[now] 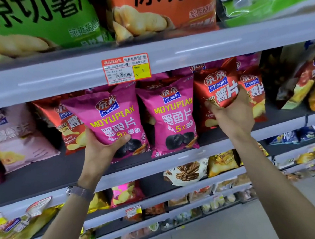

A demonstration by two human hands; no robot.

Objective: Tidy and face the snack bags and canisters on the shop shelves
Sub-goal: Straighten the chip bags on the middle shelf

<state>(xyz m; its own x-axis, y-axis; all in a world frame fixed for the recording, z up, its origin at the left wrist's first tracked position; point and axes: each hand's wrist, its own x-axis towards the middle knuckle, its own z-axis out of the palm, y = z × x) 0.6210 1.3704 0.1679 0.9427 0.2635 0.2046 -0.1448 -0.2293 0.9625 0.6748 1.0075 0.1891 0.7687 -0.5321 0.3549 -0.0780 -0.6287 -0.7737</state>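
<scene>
My left hand (101, 149) grips the lower left of a magenta snack bag (114, 119) standing upright at the front of the middle shelf (46, 172). A second magenta bag (173, 118) stands just right of it, untouched. My right hand (231, 113) holds the bottom of a red chip bag (217, 85), lifted and tilted above the shelf. More red chip bags stand behind: one to its right (253, 88), and one (71, 124) behind the left magenta bag.
A pale pink bag (17, 137) lies at the shelf's left. Large green (38, 23) and orange (162, 13) bags fill the top shelf above a price tag (125, 69). Dark bags (297, 79) lean at right. Lower shelves hold several small snacks; the aisle floor (249, 224) lies below right.
</scene>
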